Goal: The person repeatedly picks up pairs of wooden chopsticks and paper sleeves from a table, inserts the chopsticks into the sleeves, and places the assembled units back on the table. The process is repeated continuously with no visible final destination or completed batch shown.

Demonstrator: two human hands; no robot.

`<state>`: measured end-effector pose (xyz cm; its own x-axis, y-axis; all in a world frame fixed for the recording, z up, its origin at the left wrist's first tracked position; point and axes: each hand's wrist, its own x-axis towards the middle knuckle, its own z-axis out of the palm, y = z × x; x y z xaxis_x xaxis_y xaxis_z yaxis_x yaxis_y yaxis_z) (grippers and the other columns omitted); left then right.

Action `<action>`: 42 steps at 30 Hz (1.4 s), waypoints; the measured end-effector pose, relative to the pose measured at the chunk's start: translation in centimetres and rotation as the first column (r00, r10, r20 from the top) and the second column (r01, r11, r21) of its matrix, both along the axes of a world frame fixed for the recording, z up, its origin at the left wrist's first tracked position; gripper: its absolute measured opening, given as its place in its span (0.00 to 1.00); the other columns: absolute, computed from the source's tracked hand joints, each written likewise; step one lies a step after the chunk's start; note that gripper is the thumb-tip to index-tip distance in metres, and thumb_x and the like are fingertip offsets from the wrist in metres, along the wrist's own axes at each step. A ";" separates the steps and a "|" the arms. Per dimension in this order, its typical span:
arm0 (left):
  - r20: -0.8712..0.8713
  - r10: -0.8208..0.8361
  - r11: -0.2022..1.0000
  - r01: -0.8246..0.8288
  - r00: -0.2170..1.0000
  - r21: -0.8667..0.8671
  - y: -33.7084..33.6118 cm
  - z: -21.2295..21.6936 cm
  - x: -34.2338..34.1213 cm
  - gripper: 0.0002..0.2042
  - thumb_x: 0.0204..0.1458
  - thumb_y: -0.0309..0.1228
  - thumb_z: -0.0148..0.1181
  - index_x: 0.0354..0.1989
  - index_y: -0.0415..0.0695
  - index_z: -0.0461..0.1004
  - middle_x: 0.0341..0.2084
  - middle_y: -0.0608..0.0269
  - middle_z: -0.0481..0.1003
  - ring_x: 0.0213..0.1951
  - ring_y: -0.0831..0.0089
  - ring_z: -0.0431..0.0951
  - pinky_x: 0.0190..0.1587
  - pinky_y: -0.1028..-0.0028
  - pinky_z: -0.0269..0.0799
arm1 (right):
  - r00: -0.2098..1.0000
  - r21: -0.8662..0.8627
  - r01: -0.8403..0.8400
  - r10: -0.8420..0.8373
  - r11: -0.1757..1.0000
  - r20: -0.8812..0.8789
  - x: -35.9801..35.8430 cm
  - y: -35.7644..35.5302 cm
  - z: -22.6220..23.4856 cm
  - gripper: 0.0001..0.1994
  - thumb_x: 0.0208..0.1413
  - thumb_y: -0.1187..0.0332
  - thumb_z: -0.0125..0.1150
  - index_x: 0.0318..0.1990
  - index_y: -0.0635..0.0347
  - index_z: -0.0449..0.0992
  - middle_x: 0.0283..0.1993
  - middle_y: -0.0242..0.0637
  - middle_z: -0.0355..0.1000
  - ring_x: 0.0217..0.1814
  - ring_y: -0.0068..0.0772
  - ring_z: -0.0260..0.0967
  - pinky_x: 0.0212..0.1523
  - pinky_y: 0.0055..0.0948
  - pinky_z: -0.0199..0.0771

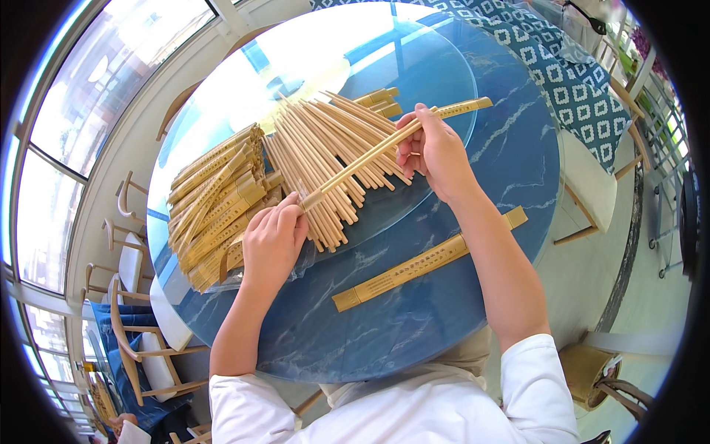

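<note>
Pair of pale wooden chopsticks (370, 154) held in the air over the table, slanting from low left to upper right, above a heap of loose chopsticks. Left hand (272, 235) closed on the lower end; fingers pinch there, where a short tan paper piece (312, 200) wraps the sticks. Right hand (441, 152) grips near the upper end, thumb on top, other fingers curled beneath. Yellow printed paper (467, 107) juts out past the right thumb; cannot tell whether it encloses the stick ends.

Just below the held pair: the heap of loose chopsticks (314, 152), fanned, mostly pointing toward the wearer. Touching its left side, a thick pile of yellow printed paper sleeves (214, 200), stacked unevenly. More yellow sleeves (384, 98) at the heap's far right. Clear plastic (299, 265) shows near the left wrist.

Nearer the body, a single yellow sleeve (403, 276) lies diagonally on the table, right forearm crossing above it.

Round dark-blue marbled table (384, 340), glass turntable (444, 66) on it. Beyond: patterned blue-and-white cloth (566, 89) at upper right, wooden chairs (122, 325) at left, large windows (96, 96) behind them.
</note>
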<state>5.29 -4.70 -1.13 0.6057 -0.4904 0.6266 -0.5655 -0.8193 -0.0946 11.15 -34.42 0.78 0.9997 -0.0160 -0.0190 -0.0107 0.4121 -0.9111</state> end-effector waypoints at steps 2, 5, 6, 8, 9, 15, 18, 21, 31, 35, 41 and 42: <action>-0.011 0.001 1.000 -0.001 1.000 -0.031 0.3 -0.4 -0.2 0.11 0.55 0.25 0.71 0.39 0.45 0.72 0.51 0.58 0.84 0.45 0.59 0.86 0.53 0.63 0.81 | 1.000 -0.028 0.020 -0.020 0.999 0.007 0.2 0.2 0.0 0.18 0.78 0.55 0.42 0.48 0.61 0.72 0.27 0.33 0.71 0.26 0.24 0.72 0.24 0.26 0.73; 0.051 -0.032 0.999 0.033 0.998 -0.019 0.2 -0.6 -0.2 0.10 0.55 0.24 0.70 0.38 0.44 0.72 0.55 0.57 0.83 0.49 0.57 0.86 0.55 0.63 0.80 | 0.983 -0.098 0.176 -0.169 0.979 0.072 0.4 0.8 -0.3 0.15 0.76 0.59 0.50 0.53 0.64 0.68 0.29 0.34 0.74 0.26 0.24 0.76 0.22 0.24 0.78; 0.001 -0.042 0.999 0.042 0.999 -0.014 0.5 -1.2 -0.3 0.10 0.55 0.24 0.69 0.37 0.45 0.71 0.60 0.56 0.79 0.58 0.56 0.82 0.63 0.60 0.75 | 0.971 -0.121 0.227 -0.215 0.966 0.106 0.5 1.0 -0.6 0.15 0.74 0.62 0.55 0.55 0.65 0.65 0.30 0.36 0.75 0.26 0.24 0.78 0.21 0.23 0.78; 0.036 -0.022 1.000 0.022 0.999 0.013 0.0 -0.7 -0.5 0.09 0.55 0.25 0.69 0.35 0.45 0.71 0.63 0.55 0.77 0.64 0.57 0.77 0.67 0.57 0.71 | 0.947 -0.220 0.314 -0.287 0.924 0.144 0.8 0.9 -0.9 0.16 0.73 0.64 0.57 0.57 0.65 0.64 0.32 0.38 0.75 0.28 0.24 0.79 0.22 0.23 0.79; 0.053 -0.013 1.000 0.011 0.999 0.028 -0.1 -0.6 -0.6 0.09 0.55 0.26 0.69 0.34 0.45 0.71 0.64 0.55 0.76 0.67 0.57 0.75 0.69 0.56 0.69 | 0.934 -0.254 0.351 -0.317 0.901 0.166 0.9 0.9 -1.0 0.17 0.73 0.64 0.57 0.59 0.66 0.64 0.33 0.39 0.75 0.29 0.24 0.79 0.23 0.23 0.80; 0.061 0.018 1.000 -0.019 0.998 0.015 -0.1 -1.5 -0.6 0.09 0.55 0.26 0.68 0.30 0.46 0.71 0.71 0.57 0.68 0.74 0.59 0.66 0.77 0.44 0.53 | 0.947 -0.490 0.320 -0.274 0.810 0.166 1.1 0.5 -1.7 0.14 0.75 0.61 0.54 0.48 0.66 0.75 0.34 0.33 0.76 0.33 0.19 0.77 0.28 0.22 0.80; 0.068 0.008 1.000 -0.010 0.998 0.026 0.1 -1.6 -0.5 0.09 0.56 0.26 0.67 0.30 0.46 0.71 0.71 0.58 0.68 0.74 0.61 0.67 0.77 0.44 0.53 | 0.958 -0.663 0.286 -0.215 0.692 0.188 0.3 1.0 -1.2 0.17 0.77 0.58 0.50 0.50 0.66 0.78 0.32 0.33 0.77 0.34 0.22 0.75 0.37 0.27 0.77; 0.067 0.002 1.000 -0.004 0.998 0.029 0.1 -1.6 -0.5 0.09 0.56 0.26 0.67 0.29 0.46 0.70 0.70 0.58 0.69 0.73 0.62 0.67 0.77 0.44 0.52 | 0.893 -0.713 0.447 -0.225 0.540 0.390 -0.8 1.9 -0.6 0.20 0.78 0.58 0.47 0.54 0.68 0.78 0.33 0.39 0.78 0.34 0.32 0.75 0.42 0.34 0.78; 0.163 0.027 0.999 -0.033 0.986 0.035 0.4 -1.8 -0.4 0.10 0.57 0.25 0.66 0.29 0.45 0.68 0.68 0.59 0.71 0.71 0.62 0.70 0.78 0.41 0.50 | 0.831 -0.764 0.543 -0.094 0.348 0.548 -2.2 3.5 -0.2 0.24 0.78 0.56 0.46 0.60 0.70 0.76 0.53 0.54 0.79 0.58 0.48 0.75 0.59 0.41 0.75; 0.146 0.033 0.999 -0.037 0.989 0.019 0.6 -1.6 -0.4 0.10 0.56 0.24 0.66 0.29 0.45 0.68 0.67 0.58 0.71 0.70 0.62 0.71 0.78 0.41 0.49 | 0.812 -0.771 0.572 -0.057 0.281 0.581 -2.4 3.2 0.2 0.22 0.77 0.59 0.48 0.58 0.71 0.78 0.48 0.54 0.81 0.55 0.52 0.76 0.56 0.44 0.77; 0.153 0.014 1.000 -0.017 0.988 0.017 0.7 -1.6 -0.2 0.10 0.56 0.24 0.66 0.30 0.45 0.67 0.66 0.59 0.72 0.69 0.62 0.73 0.78 0.42 0.50 | 0.795 -0.768 0.597 -0.036 0.233 0.606 -2.1 2.7 -0.2 0.19 0.76 0.62 0.48 0.55 0.70 0.80 0.44 0.55 0.81 0.50 0.55 0.79 0.53 0.46 0.79; 0.151 0.007 1.000 -0.010 0.989 0.016 0.6 -1.6 -0.2 0.10 0.56 0.24 0.66 0.30 0.45 0.67 0.66 0.59 0.72 0.69 0.63 0.73 0.78 0.42 0.50 | 0.797 -0.769 0.594 -0.040 0.236 0.603 -2.0 2.5 -0.2 0.19 0.76 0.62 0.48 0.55 0.70 0.80 0.44 0.55 0.81 0.50 0.55 0.79 0.52 0.46 0.79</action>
